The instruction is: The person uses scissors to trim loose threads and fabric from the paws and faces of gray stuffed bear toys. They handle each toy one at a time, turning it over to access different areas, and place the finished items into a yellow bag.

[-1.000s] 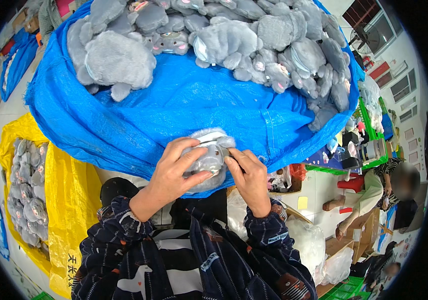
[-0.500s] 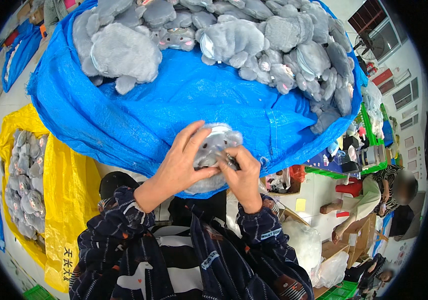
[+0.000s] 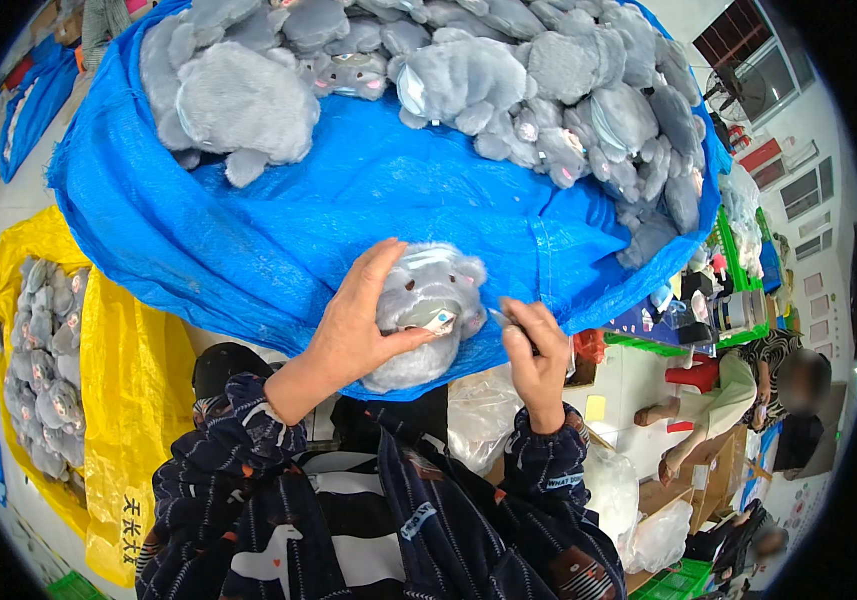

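Grey plush toy (image 3: 443,280): on the blue plastic sheet (image 3: 278,240), about midway along its near edge; face upward, a dark eye showing, pale striped band across the top of the head
White tag (image 3: 439,321): small, over the toy's face, just beside the left thumb
Left hand (image 3: 353,325): at the toy's left side, gripping it; thumb across the lower face, the other fingers spread up beside the head
Right hand (image 3: 536,352): to the right of the toy and apart from it, over the near edge; fingers curled, thumb and forefinger pinching a thin pale object (image 3: 500,317), too small to identify
Sleeves (image 3: 538,460): dark, patterned, reaching to both wrists
Plush pile (image 3: 558,65): more grey toys heaped along the far edge and down the right edge; one broad toy (image 3: 248,100) lies with its furry body uppermost by the far left corner
Yellow sack (image 3: 133,400): beyond the near left corner, filled with small grey toys (image 3: 53,390)
Right of the sheet: a seated person (image 3: 723,405) in pale trousers by a red stool (image 3: 696,374); nearer, cardboard boxes (image 3: 716,470) and clear plastic bags (image 3: 613,490)
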Motion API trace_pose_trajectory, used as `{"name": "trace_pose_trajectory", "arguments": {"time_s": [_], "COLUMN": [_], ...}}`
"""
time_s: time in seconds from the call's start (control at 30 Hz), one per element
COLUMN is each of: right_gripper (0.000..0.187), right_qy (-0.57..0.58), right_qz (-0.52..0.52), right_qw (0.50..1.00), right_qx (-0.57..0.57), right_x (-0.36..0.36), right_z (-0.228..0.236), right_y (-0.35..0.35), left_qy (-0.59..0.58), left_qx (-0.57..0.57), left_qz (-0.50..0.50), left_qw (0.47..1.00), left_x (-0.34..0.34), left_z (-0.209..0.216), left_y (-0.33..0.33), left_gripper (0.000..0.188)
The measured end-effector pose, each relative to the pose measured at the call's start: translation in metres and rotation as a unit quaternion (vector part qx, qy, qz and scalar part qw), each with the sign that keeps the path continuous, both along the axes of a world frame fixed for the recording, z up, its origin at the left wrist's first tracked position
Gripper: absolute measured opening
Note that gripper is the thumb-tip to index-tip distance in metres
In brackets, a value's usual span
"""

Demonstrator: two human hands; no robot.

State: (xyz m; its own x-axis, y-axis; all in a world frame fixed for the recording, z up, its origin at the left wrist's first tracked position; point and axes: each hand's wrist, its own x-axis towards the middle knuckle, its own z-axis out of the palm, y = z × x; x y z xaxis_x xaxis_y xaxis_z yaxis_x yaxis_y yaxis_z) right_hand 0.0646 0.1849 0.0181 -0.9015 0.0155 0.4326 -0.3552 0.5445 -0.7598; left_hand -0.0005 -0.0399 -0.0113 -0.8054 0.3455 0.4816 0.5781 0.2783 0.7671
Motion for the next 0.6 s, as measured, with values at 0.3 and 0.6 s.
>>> {"name": "trace_pose_trajectory", "arguments": {"time_s": [0.3, 0.6], "right_gripper": [0.033, 0.030], "right_qy": [0.059, 0.003], "right_qz": [-0.005, 0.033], "right_qw": [0.988, 0.991], "right_qx": [0.142, 0.130], "right_x": [-0.012, -0.018], "right_z": [-0.012, 0.002], "right_y": [-0.012, -0.014], "left_qy": [-0.021, 0.017], "left_qx": [-0.010, -0.021], "left_qz": [0.013, 0.010], "left_qw": [1.000, 1.000], "left_x": [0.000, 0.000], "left_z": [-0.001, -0.002], "left_y": [0.001, 0.002], "left_gripper": [0.095, 0.092]}}
